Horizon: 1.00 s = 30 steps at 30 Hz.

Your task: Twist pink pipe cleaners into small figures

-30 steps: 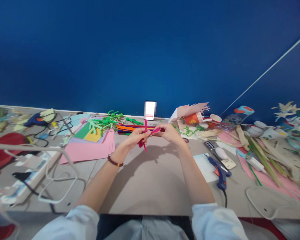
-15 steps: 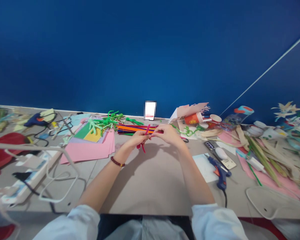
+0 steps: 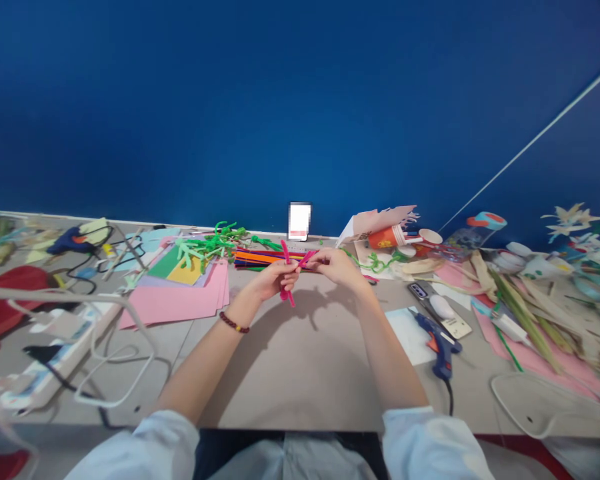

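Pink pipe cleaners (image 3: 287,295), crossed and bent together, are held up over the middle of the table. My left hand (image 3: 275,279) pinches them where they cross, with ends sticking out above and below the fingers. From the right, my right hand (image 3: 337,265) pinches a pink strand of the same piece close to the left fingers. Just behind the hands lies a bundle of coloured pipe cleaners (image 3: 253,258), orange, purple and red among them. Part of that bundle is hidden by my hands.
Pink paper sheets (image 3: 180,303) and green pipe-cleaner shapes (image 3: 225,235) lie left. A power strip (image 3: 60,360) with cables sits nearer. To the right are a glue gun (image 3: 443,347), a phone (image 3: 420,291) and red paper cups (image 3: 386,237). A lit phone (image 3: 300,221) leans against the blue wall.
The pink piece has turned in my left hand, its upper end now leaning left. A strand near my right fingers now stands up at a slant. Both hands stay in about the same place.
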Available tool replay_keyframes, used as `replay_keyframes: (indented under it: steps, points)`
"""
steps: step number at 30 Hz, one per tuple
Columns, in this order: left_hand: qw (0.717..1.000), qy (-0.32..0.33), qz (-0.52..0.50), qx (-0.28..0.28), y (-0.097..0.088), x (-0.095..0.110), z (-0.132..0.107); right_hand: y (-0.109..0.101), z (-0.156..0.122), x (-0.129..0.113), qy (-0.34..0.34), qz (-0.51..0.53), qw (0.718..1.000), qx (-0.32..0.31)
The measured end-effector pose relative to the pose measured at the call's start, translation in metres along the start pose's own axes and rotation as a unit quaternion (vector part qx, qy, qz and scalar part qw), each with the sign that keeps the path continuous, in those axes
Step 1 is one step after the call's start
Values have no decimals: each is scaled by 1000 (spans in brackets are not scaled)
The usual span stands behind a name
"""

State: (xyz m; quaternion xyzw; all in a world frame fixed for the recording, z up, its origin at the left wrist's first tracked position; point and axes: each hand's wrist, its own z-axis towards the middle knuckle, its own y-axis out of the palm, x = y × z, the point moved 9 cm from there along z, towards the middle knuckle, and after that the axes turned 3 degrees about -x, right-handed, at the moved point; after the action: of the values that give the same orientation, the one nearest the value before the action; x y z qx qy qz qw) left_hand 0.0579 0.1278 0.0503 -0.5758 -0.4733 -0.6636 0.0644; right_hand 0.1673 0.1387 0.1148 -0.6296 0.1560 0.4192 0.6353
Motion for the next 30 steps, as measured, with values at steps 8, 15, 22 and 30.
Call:
replay_keyframes:
  steps: [8, 15, 22, 30]
  points:
    - [993, 57, 100, -24, 11, 10, -3, -7, -1, -5, -24, 34, 999, 4]
    - [980, 36, 191, -45, 20, 11, -10, -9, -1, -4, -23, 54, 998, 23]
    - [953, 6, 290, 90, -10, 3, 0, -12, -5, -29, -95, -31, 993, 58]
    - [977, 137, 44, 155, -36, 21, 1, 10, -2, -38, -120, -61, 990, 35]
